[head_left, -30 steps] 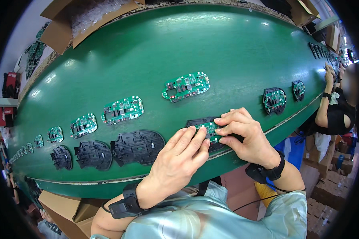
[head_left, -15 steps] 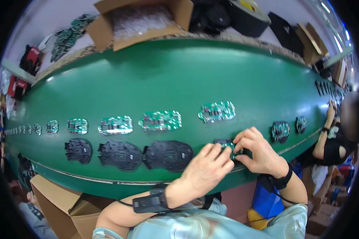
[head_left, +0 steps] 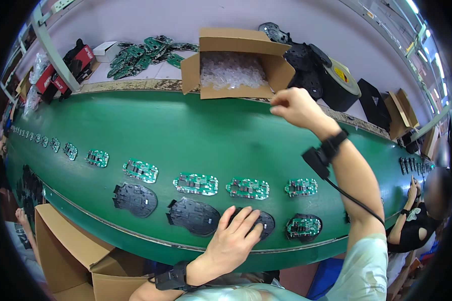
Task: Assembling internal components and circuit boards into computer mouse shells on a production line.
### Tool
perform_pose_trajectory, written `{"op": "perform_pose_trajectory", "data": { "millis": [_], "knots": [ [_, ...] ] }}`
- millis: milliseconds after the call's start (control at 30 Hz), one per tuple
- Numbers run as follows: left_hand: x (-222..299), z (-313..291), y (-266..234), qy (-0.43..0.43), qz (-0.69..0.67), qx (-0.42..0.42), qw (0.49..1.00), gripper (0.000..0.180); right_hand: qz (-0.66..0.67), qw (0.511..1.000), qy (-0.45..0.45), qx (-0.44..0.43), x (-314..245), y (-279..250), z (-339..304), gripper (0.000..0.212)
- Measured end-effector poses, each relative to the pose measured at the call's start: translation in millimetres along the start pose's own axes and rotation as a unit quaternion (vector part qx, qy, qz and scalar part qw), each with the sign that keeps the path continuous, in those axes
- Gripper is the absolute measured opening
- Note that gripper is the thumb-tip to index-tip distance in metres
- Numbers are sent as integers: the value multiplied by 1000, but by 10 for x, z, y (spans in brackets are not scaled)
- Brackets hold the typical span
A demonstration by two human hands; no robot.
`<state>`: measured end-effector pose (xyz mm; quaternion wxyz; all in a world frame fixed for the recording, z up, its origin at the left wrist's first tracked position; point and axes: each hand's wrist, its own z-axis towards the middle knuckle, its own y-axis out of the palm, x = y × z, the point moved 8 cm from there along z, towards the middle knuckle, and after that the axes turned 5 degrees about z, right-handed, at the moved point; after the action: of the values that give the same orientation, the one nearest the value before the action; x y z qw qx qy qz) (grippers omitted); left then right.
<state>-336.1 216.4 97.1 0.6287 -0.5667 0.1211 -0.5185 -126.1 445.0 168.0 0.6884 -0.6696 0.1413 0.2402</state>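
Note:
My left hand [head_left: 231, 243] is on a black plastic shell [head_left: 267, 224], its bent fingers over the shell's near left part and hiding much of it. Up by the open cardboard box [head_left: 241, 93], my right hand [head_left: 301, 109] hangs over the far edge of the green belt, fingers curled in toward the thumb. Whatever those fingertips hold, if anything, is too small to see. Clear small plastic pieces [head_left: 231, 70] fill the box. Right of my left hand, a green circuit board [head_left: 304, 227] lies in another black shell. Farther back are bare circuit boards [head_left: 247, 188] in a row.
More black shells [head_left: 193, 216] lie left of my left hand. Piled circuit boards [head_left: 145, 55] and a wide black tape roll [head_left: 339, 83] stand on the back ledge. An open carton [head_left: 68, 241] is at the lower left. A co-worker [head_left: 412, 215] sits at the right.
My right hand has left the circuit board and swung up and away to the cardboard box. My left hand has shifted to a bare shell. The view has tilted up.

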Motion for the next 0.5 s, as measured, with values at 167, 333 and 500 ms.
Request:
{"op": "perform_pose_trajectory", "data": {
  "millis": [167,333,500],
  "knots": [
    [-143,-176,-22,-39,6,-28,999,47,-6,990,55,133,383,376,900,37],
    [-220,-212,17,-38,7,-41,998,47,-99,991,43,82,504,650,1228,34],
    [-177,-281,3,-17,26,-47,998,46,-130,983,32,125,528,585,1257,28]
  ]
}}
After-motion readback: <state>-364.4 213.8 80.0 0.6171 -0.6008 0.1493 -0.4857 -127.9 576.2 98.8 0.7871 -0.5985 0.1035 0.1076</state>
